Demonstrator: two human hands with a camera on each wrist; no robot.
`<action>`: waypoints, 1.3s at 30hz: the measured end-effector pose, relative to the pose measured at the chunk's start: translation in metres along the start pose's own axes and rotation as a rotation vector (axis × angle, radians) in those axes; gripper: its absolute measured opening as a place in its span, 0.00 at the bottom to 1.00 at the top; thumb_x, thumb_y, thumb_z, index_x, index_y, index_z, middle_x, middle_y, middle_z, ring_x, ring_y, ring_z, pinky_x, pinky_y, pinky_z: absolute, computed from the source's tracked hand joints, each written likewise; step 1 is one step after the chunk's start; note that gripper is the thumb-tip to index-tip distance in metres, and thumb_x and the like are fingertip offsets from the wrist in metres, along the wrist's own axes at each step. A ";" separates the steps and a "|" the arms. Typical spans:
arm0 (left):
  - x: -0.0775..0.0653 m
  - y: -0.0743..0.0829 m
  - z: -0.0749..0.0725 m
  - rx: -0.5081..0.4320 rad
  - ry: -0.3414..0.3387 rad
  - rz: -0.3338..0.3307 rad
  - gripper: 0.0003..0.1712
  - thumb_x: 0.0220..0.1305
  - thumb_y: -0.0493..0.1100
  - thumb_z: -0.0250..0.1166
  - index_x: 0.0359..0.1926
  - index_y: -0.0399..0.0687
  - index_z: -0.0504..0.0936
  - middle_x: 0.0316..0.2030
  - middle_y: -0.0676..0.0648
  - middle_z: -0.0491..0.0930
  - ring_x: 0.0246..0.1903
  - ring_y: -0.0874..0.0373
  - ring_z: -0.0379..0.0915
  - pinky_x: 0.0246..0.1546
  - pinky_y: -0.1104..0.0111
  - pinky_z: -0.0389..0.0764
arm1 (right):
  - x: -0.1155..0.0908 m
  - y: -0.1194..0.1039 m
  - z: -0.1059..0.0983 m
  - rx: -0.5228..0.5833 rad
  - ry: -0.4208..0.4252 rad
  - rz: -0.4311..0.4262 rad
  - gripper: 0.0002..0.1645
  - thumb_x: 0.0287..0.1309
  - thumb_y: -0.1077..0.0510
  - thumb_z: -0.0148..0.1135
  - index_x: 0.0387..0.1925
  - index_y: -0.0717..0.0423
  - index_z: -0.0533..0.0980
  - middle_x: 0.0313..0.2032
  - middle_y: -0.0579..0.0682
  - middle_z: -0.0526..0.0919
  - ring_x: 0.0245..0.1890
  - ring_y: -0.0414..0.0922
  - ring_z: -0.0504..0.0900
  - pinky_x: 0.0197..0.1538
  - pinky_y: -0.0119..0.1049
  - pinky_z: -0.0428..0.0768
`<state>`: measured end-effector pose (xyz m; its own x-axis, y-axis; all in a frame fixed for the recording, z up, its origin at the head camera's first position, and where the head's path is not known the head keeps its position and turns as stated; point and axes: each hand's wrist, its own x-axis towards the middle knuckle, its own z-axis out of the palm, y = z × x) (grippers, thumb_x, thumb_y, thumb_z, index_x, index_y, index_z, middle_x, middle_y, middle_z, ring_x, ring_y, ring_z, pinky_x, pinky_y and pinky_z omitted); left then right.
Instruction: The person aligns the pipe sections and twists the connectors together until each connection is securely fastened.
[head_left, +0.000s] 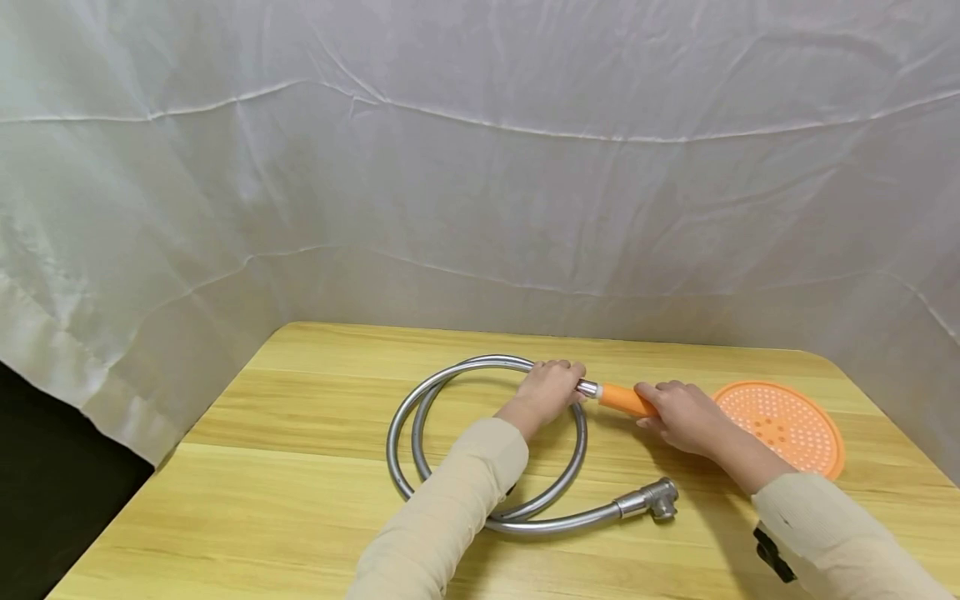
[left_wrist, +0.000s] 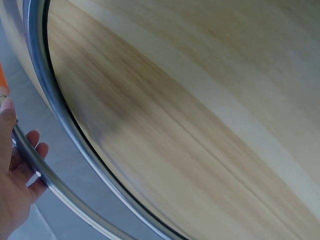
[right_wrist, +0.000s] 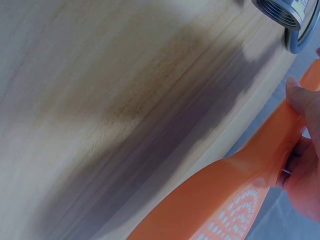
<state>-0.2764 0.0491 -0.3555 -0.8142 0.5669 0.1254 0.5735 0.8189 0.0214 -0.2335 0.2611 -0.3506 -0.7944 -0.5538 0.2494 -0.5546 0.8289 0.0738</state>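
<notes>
An orange shower head point(head_left: 782, 423) with a round perforated face is at the right side of the table. My right hand point(head_left: 686, 414) grips its handle point(head_left: 626, 401), the thumb lying along it in the right wrist view. At the handle's end sits the hose's chrome fitting point(head_left: 588, 388). My left hand point(head_left: 550, 390) holds the silver shower hose point(left_wrist: 65, 187) just beside that fitting, fingers curled round it. The rest of the hose lies coiled in loops on the table. Its other end carries a metal elbow connector point(head_left: 660, 500), whose threaded opening shows in the right wrist view.
The light wooden table point(head_left: 285, 492) has rounded back corners. A pale cloth curtain point(head_left: 480, 208) hangs behind it and along both sides. A dark area point(head_left: 60, 492) shows past the table's left edge. A small black device point(head_left: 772, 552) is at the right sleeve.
</notes>
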 end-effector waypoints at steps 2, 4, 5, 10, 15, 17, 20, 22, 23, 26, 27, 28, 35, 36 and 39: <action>-0.001 0.000 0.000 0.016 -0.005 0.010 0.17 0.63 0.54 0.56 0.47 0.52 0.77 0.40 0.53 0.79 0.42 0.59 0.76 0.45 0.69 0.74 | 0.000 0.000 0.001 -0.006 0.005 -0.002 0.19 0.45 0.56 0.71 0.35 0.56 0.70 0.19 0.46 0.71 0.19 0.43 0.69 0.23 0.38 0.69; -0.001 -0.001 0.000 0.031 -0.008 0.024 0.17 0.65 0.54 0.54 0.47 0.52 0.78 0.40 0.53 0.79 0.42 0.60 0.75 0.45 0.71 0.74 | 0.000 0.000 0.002 -0.012 0.010 -0.004 0.19 0.45 0.56 0.71 0.35 0.56 0.70 0.19 0.46 0.71 0.18 0.43 0.69 0.22 0.38 0.69; -0.002 -0.001 0.000 0.034 -0.009 0.028 0.16 0.65 0.53 0.54 0.47 0.52 0.79 0.40 0.53 0.79 0.41 0.60 0.75 0.44 0.71 0.74 | 0.000 0.000 0.002 -0.015 0.011 -0.005 0.19 0.45 0.56 0.71 0.35 0.56 0.70 0.19 0.46 0.71 0.19 0.43 0.69 0.22 0.38 0.69; -0.002 -0.002 0.001 0.028 -0.007 0.029 0.15 0.65 0.52 0.54 0.46 0.51 0.79 0.40 0.53 0.79 0.41 0.60 0.75 0.43 0.72 0.73 | 0.000 -0.001 0.003 -0.032 0.014 -0.004 0.19 0.45 0.56 0.71 0.35 0.56 0.71 0.19 0.46 0.71 0.19 0.44 0.69 0.23 0.39 0.70; 0.000 -0.001 0.000 0.021 0.001 0.015 0.16 0.64 0.53 0.55 0.45 0.52 0.80 0.39 0.53 0.79 0.41 0.60 0.75 0.43 0.72 0.73 | 0.000 -0.001 0.002 -0.037 0.007 0.004 0.19 0.46 0.55 0.70 0.35 0.56 0.70 0.19 0.46 0.71 0.19 0.44 0.69 0.22 0.39 0.69; 0.000 -0.001 0.000 0.015 0.007 0.009 0.16 0.63 0.54 0.55 0.44 0.52 0.80 0.38 0.53 0.79 0.41 0.60 0.75 0.42 0.72 0.72 | -0.001 -0.001 0.002 -0.038 0.006 0.007 0.19 0.46 0.55 0.70 0.35 0.55 0.70 0.19 0.46 0.70 0.19 0.43 0.69 0.22 0.38 0.69; 0.001 0.000 0.001 0.009 0.027 0.005 0.16 0.61 0.54 0.56 0.42 0.51 0.80 0.37 0.53 0.79 0.40 0.60 0.75 0.41 0.72 0.72 | -0.001 -0.001 0.003 -0.037 0.009 0.007 0.18 0.46 0.55 0.70 0.34 0.55 0.69 0.18 0.46 0.69 0.18 0.43 0.68 0.21 0.38 0.68; 0.001 0.000 0.002 0.011 0.041 0.005 0.15 0.61 0.54 0.57 0.41 0.50 0.80 0.36 0.52 0.79 0.39 0.59 0.76 0.40 0.72 0.72 | -0.001 -0.001 0.003 -0.038 0.012 0.006 0.18 0.46 0.55 0.70 0.34 0.55 0.69 0.18 0.46 0.69 0.18 0.43 0.68 0.21 0.38 0.67; 0.001 0.000 0.002 0.012 0.050 0.003 0.15 0.60 0.54 0.57 0.40 0.50 0.80 0.35 0.52 0.79 0.39 0.59 0.76 0.39 0.72 0.72 | -0.001 -0.001 0.003 -0.038 0.014 0.005 0.18 0.46 0.55 0.70 0.33 0.55 0.69 0.18 0.46 0.69 0.18 0.43 0.68 0.21 0.38 0.67; 0.001 0.001 0.004 0.022 0.073 0.003 0.15 0.60 0.54 0.58 0.39 0.49 0.80 0.34 0.52 0.79 0.38 0.58 0.76 0.38 0.72 0.72 | -0.001 -0.002 0.003 -0.046 0.024 0.004 0.18 0.46 0.55 0.71 0.33 0.55 0.69 0.18 0.46 0.69 0.18 0.43 0.68 0.21 0.37 0.67; 0.001 0.000 0.005 0.024 0.078 0.001 0.15 0.60 0.54 0.58 0.39 0.50 0.80 0.34 0.52 0.79 0.38 0.58 0.76 0.37 0.72 0.72 | -0.001 -0.002 0.004 -0.049 0.027 0.006 0.18 0.46 0.55 0.71 0.33 0.55 0.69 0.18 0.46 0.69 0.18 0.43 0.68 0.21 0.37 0.68; 0.001 0.001 0.005 0.026 0.079 -0.003 0.15 0.59 0.54 0.58 0.38 0.50 0.80 0.34 0.52 0.79 0.38 0.58 0.76 0.37 0.72 0.72 | 0.000 -0.002 0.004 -0.050 0.026 0.006 0.18 0.45 0.55 0.71 0.33 0.55 0.69 0.18 0.46 0.69 0.18 0.43 0.68 0.21 0.37 0.68; 0.001 0.002 0.005 0.026 0.062 -0.044 0.15 0.58 0.55 0.60 0.39 0.51 0.81 0.35 0.53 0.80 0.38 0.60 0.76 0.35 0.74 0.71 | 0.002 -0.004 0.005 -0.048 0.015 0.013 0.18 0.46 0.55 0.70 0.33 0.55 0.69 0.18 0.46 0.69 0.18 0.43 0.68 0.21 0.37 0.68; 0.001 0.002 0.005 0.028 0.060 -0.048 0.15 0.57 0.54 0.60 0.39 0.51 0.81 0.35 0.53 0.80 0.38 0.60 0.76 0.35 0.74 0.70 | 0.002 -0.004 0.005 -0.048 0.012 0.017 0.18 0.46 0.55 0.70 0.33 0.55 0.69 0.18 0.46 0.69 0.18 0.43 0.68 0.21 0.37 0.67; 0.001 0.002 0.005 0.030 0.062 -0.057 0.15 0.57 0.54 0.61 0.40 0.51 0.81 0.35 0.54 0.80 0.38 0.60 0.76 0.35 0.74 0.70 | 0.002 -0.004 0.006 -0.047 0.009 0.024 0.18 0.46 0.55 0.70 0.33 0.55 0.69 0.18 0.46 0.69 0.18 0.43 0.68 0.21 0.37 0.67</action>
<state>-0.2767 0.0520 -0.3606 -0.8380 0.5131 0.1859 0.5224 0.8527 0.0012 -0.2342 0.2559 -0.3563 -0.8047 -0.5333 0.2607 -0.5234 0.8447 0.1125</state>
